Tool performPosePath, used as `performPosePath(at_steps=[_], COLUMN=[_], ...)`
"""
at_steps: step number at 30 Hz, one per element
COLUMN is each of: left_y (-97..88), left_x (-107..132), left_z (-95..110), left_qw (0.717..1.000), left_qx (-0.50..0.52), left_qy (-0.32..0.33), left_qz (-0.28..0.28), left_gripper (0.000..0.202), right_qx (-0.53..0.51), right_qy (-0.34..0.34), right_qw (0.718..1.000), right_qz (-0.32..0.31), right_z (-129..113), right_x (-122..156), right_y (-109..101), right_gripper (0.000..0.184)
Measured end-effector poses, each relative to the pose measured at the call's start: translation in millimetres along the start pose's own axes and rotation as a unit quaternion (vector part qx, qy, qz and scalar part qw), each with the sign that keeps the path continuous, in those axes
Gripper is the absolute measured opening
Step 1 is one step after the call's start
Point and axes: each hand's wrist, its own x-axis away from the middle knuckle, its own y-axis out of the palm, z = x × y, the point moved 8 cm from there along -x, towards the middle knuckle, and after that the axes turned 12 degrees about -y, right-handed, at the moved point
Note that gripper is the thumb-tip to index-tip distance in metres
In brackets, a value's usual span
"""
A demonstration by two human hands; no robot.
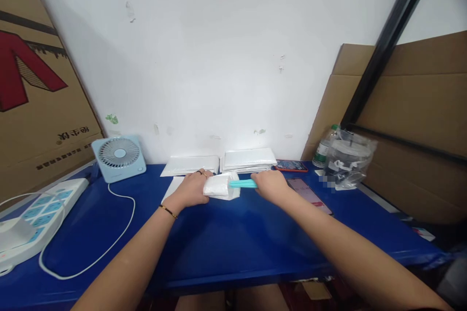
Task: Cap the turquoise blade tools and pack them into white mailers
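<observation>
My left hand (pixel 194 188) is closed on the left side of a white bubble mailer (pixel 217 187) and holds it at the desk's surface. The mailer lies crosswise, its right end spreading out. A flat turquoise strip (pixel 242 183) reaches from that right end to my right hand (pixel 269 185), which is closed in a fist around the strip's outer end. Whether the strip is attached to the mailer or inside it I cannot tell. A white sheet or mailer (pixel 172 187) lies partly under my left hand. Behind the hands are two piles of white mailers, one left (pixel 191 165) and one right (pixel 248 158).
On the blue desk (pixel 215 248) stand a light-blue fan (pixel 120 158) and a white power strip (pixel 47 214) with a looping cable (pixel 133 214). To the right lie two phones (pixel 292 165), a bottle (pixel 321 150) and a bagged container (pixel 346 160). Cardboard (pixel 419 121) flanks the desk.
</observation>
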Motion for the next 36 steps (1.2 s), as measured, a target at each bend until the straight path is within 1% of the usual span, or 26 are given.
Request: performPosePath(at_steps=[3, 6, 8, 11, 13, 15, 18, 19, 20, 21, 22, 23, 24, 25, 26, 27, 28, 30, 31, 33, 35, 36], left_y=[-1.9, -0.1, 1.8, 6.6, 11.1, 16.0, 19.8, 19.3, 18.2, 16.7, 15.1, 14.0, 13.3, 12.8, 12.6, 12.7, 13.0, 15.8, 18.5, 25.6, 32.0, 34.3], left_x=[-0.3, 1.1, 2.7, 4.6, 4.6, 3.8, 2.6, 2.3, 2.1, 1.9, 1.8, 1.7, 1.6, 1.4, 1.3, 1.4, 1.6, 2.9, 3.8, 7.0, 12.9, 16.8], left_z=[23.0, 46.5, 60.5, 77.1, 83.2, 85.4, 83.3, 81.2, 78.8, 76.9, 75.7, 75.6, 76.5, 78.3, 80.5, 83.1, 85.8, 89.9, 90.8, 90.6, 90.3, 90.0], left_qw=[1.0, 0.999, 0.999, 0.999, 0.999, 0.999, 0.999, 0.999, 0.999, 0.999, 0.998, 0.998, 0.997, 0.997, 0.997, 0.997, 0.996, 0.996, 0.996, 0.997, 0.994, 0.992], left_qx=[0.012, 0.015, 0.015, 0.019, 0.022, 0.018, 0.011, 0.014, 0.022, 0.031, 0.04, 0.049, 0.055, 0.06, 0.064, 0.068, 0.072, 0.075, 0.071, 0.058, 0.051, 0.054], left_qy=[0.006, 0.011, 0.009, 0.001, -0.011, -0.02, -0.018, -0.019, -0.02, -0.022, -0.023, -0.023, -0.022, -0.021, -0.018, -0.014, -0.006, 0.016, 0.027, 0.054, 0.094, 0.113], left_qz=[0.027, 0.04, 0.045, 0.048, 0.044, 0.038, 0.03, 0.031, 0.034, 0.036, 0.038, 0.039, 0.038, 0.038, 0.04, 0.043, 0.047, 0.05, 0.045, 0.022, -0.008, -0.022], left_gripper=[0.047, 0.046, 0.046, 0.045, 0.044, 0.036, 0.022, 0.02, 0.018, 0.017, 0.016, 0.015, 0.016, 0.018, 0.021, 0.024, 0.027, 0.031, 0.034, 0.044, 0.061, 0.068], right_qx=[0.016, 0.028, 0.027, 0.01, -0.005, -0.017, -0.056, -0.088, -0.136, -0.204, -0.268, -0.316, -0.344, -0.358, -0.364, -0.365, -0.357, -0.346, -0.347, -0.366, -0.4, -0.417], right_qy=[-0.004, -0.019, -0.027, -0.043, -0.054, -0.064, -0.073, -0.08, -0.094, -0.122, -0.141, -0.134, -0.116, -0.09, -0.067, -0.046, -0.039, -0.058, -0.067, -0.073, -0.07, -0.08], right_qw=[1.0, 0.999, 0.999, 0.999, 0.998, 0.997, 0.995, 0.992, 0.986, 0.971, 0.95, 0.929, 0.913, 0.901, 0.895, 0.892, 0.895, 0.907, 0.91, 0.907, 0.894, 0.887], right_qz=[0.0, 0.009, 0.008, -0.009, -0.018, -0.031, -0.04, -0.029, -0.004, 0.031, 0.077, 0.135, 0.186, 0.226, 0.249, 0.264, 0.265, 0.234, 0.216, 0.193, 0.189, 0.18], right_z=[-3.1, -14.9, -23.9, -36.7, -42.7, -43.6, -30.7, -24.4, -19.1, -16.9, -14.7, -10.1, -7.4, -7.5, -11.4, -17.5, -26.3, -44.7, -49.5, -46.2, -30.7, -23.9], right_x=[-0.5, -3.6, -6.6, -12.5, -15.5, -15.0, -3.9, 1.8, 7.6, 13.0, 17.7, 21.1, 23.2, 23.6, 22.1, 19.5, 15.7, 7.0, 4.3, 3.7, 8.3, 11.3], right_y=[-8.2, -18.4, -21.4, -18.0, -14.7, -13.1, -17.9, -21.8, -27.2, -33.1, -38.9, -43.3, -43.9, -40.6, -34.1, -26.7, -19.2, -5.3, 0.4, 8.7, 15.6, 20.1], right_gripper=[0.02, 0.024, 0.038, 0.06, 0.067, 0.072, 0.088, 0.094, 0.099, 0.101, 0.097, 0.085, 0.068, 0.054, 0.047, 0.046, 0.046, 0.047, 0.048, 0.049, 0.045, 0.042])
